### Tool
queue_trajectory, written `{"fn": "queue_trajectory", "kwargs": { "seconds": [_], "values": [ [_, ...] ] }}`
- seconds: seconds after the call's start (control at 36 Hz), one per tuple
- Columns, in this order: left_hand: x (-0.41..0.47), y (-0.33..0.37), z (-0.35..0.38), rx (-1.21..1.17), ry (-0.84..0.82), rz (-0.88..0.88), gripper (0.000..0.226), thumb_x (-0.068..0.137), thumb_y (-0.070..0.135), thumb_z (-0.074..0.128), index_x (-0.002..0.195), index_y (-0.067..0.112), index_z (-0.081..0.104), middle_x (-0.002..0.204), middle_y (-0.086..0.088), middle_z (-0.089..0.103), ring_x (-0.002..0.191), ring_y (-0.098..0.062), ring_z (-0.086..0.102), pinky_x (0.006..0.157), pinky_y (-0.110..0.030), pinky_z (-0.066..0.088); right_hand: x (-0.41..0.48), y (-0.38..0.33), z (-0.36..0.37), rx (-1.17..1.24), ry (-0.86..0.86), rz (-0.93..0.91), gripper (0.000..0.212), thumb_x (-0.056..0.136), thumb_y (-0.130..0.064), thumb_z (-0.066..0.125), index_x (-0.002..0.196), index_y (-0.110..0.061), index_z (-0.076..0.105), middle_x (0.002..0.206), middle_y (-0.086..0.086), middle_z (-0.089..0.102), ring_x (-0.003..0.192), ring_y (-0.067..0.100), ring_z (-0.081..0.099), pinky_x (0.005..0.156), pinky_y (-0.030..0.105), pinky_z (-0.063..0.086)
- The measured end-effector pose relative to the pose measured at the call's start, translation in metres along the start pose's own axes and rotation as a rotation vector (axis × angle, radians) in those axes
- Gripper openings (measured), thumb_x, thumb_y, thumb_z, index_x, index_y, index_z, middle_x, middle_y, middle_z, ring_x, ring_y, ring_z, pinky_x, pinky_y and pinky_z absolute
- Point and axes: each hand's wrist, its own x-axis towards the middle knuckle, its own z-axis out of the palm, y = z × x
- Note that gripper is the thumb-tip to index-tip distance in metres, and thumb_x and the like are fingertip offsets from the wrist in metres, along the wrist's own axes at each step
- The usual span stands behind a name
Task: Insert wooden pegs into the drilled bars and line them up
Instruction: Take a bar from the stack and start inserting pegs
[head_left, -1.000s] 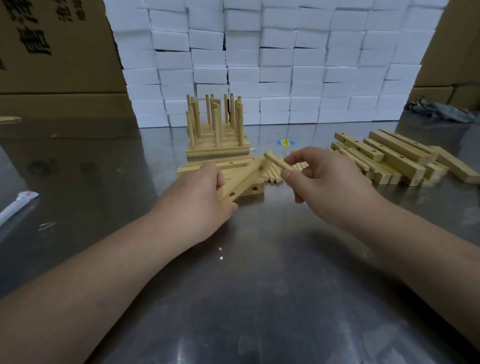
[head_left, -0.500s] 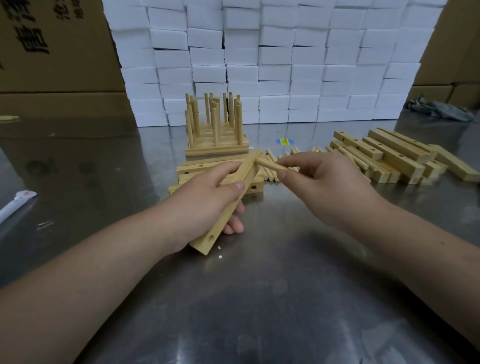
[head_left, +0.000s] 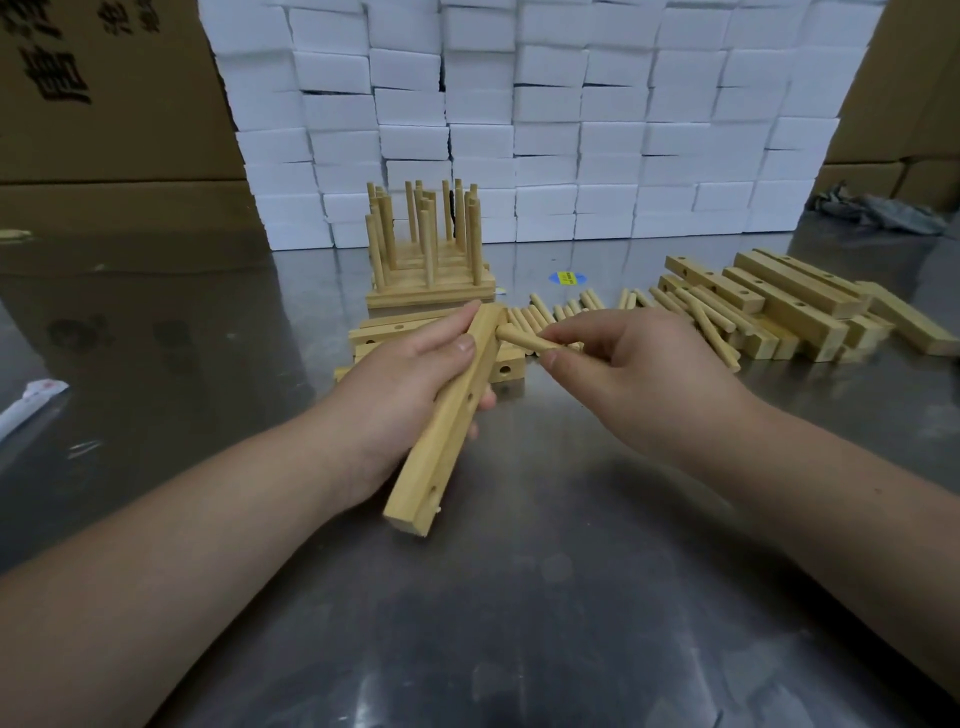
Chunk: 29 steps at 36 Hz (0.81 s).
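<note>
My left hand (head_left: 402, 384) grips a drilled wooden bar (head_left: 445, 426), held slanted above the table with its holes facing right. A wooden peg (head_left: 522, 338) is pinched in my right hand (head_left: 631, 371), and its tip touches the bar's top hole. Behind lie loose pegs (head_left: 563, 310), a few drilled bars (head_left: 387, 332) lying flat, and a stack of finished bars with upright pegs (head_left: 428, 260). More drilled bars (head_left: 779, 304) are piled at the right.
The steel table (head_left: 519, 597) reflects the scene. A wall of white foam blocks (head_left: 519, 119) stands at the back, with cardboard boxes (head_left: 104, 104) on both sides. A white wrapper (head_left: 26, 402) lies at the left edge, grey cloth (head_left: 878, 210) at far right.
My left hand lifted the bar off the flat pile and drew it toward me, tilted. My right hand brought the peg's tip to the bar's top hole.
</note>
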Motion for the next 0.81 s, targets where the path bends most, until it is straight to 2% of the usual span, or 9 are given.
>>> {"fn": "queue_trajectory", "kwargs": {
  "seconds": [0.06,0.14,0.22,0.31,0.44,0.58,0.67,0.72,0.81],
  "values": [
    [-0.001,0.0,0.001,-0.031,0.003,-0.005,0.034,0.098,0.022,0.04,0.124,0.042,0.051,0.062,0.0,0.064,0.05,-0.013,0.055,0.047,-0.024,0.046,-0.001,-0.002,0.0,-0.039,0.011,-0.015,0.022,0.085,-0.039,0.053,0.101,-0.034,0.068,0.049,-0.026,0.05,0.046,-0.002,0.045,0.045,0.019,0.027],
    [-0.002,0.0,0.003,-0.02,0.0,0.003,0.034,0.098,0.023,0.041,0.128,0.035,0.052,0.061,0.002,0.063,0.049,-0.011,0.054,0.047,-0.022,0.046,-0.002,-0.003,-0.001,-0.079,0.032,-0.024,0.023,0.086,-0.041,0.053,0.102,-0.034,0.068,0.048,-0.015,0.051,0.048,-0.001,0.046,0.048,0.022,0.03],
    [-0.002,0.0,0.005,0.012,0.003,-0.003,0.035,0.096,0.025,0.043,0.129,0.034,0.052,0.061,0.003,0.062,0.049,-0.009,0.053,0.047,-0.021,0.046,-0.002,-0.005,0.0,-0.096,0.027,-0.019,0.022,0.088,-0.041,0.053,0.102,-0.033,0.068,0.049,-0.015,0.05,0.049,0.0,0.045,0.05,0.022,0.031],
    [-0.004,0.001,0.006,0.038,-0.008,-0.004,0.034,0.097,0.024,0.042,0.127,0.037,0.052,0.061,0.002,0.061,0.049,-0.011,0.051,0.049,-0.023,0.046,-0.003,-0.006,0.0,-0.132,0.013,-0.045,0.025,0.088,-0.044,0.05,0.101,-0.033,0.068,0.047,-0.022,0.051,0.052,-0.006,0.046,0.049,0.02,0.028],
    [-0.005,0.002,0.009,0.094,-0.012,0.017,0.037,0.099,0.021,0.037,0.129,0.039,0.049,0.061,0.001,0.055,0.047,-0.012,0.048,0.048,-0.021,0.044,-0.004,-0.009,-0.002,-0.236,0.041,-0.109,0.024,0.089,-0.041,0.051,0.103,-0.031,0.068,0.056,-0.017,0.047,0.055,0.0,0.042,0.052,0.017,0.032],
    [-0.006,0.002,0.009,0.222,0.014,0.047,0.038,0.099,0.026,0.036,0.133,0.042,0.046,0.061,0.005,0.055,0.048,-0.009,0.048,0.052,-0.018,0.044,-0.005,-0.013,-0.002,-0.303,0.055,-0.131,0.025,0.091,-0.041,0.047,0.101,-0.029,0.068,0.055,-0.017,0.043,0.056,0.002,0.041,0.05,0.016,0.027],
    [-0.006,0.004,0.007,0.253,0.008,0.068,0.038,0.099,0.027,0.037,0.13,0.045,0.047,0.06,0.008,0.055,0.055,-0.011,0.049,0.06,-0.025,0.046,-0.005,-0.013,-0.002,-0.21,0.037,-0.068,0.03,0.092,-0.04,0.046,0.094,-0.021,0.068,0.053,-0.011,0.044,0.052,0.006,0.04,0.048,0.021,0.028],
    [-0.007,0.005,0.007,0.266,0.013,0.08,0.037,0.098,0.027,0.038,0.127,0.048,0.047,0.059,0.01,0.054,0.056,-0.012,0.049,0.06,-0.026,0.046,-0.003,-0.013,-0.001,-0.023,0.014,0.037,0.035,0.092,-0.039,0.047,0.088,-0.011,0.068,0.051,-0.005,0.042,0.044,0.007,0.037,0.043,0.022,0.029],
    [-0.007,0.005,0.007,0.304,0.001,0.102,0.039,0.098,0.025,0.039,0.125,0.053,0.044,0.061,0.009,0.053,0.06,-0.014,0.049,0.065,-0.03,0.046,-0.003,-0.011,0.002,0.29,-0.015,0.21,0.035,0.093,-0.036,0.049,0.074,-0.016,0.07,0.043,-0.007,0.04,0.034,0.004,0.031,0.038,0.016,0.029]
  ]
}}
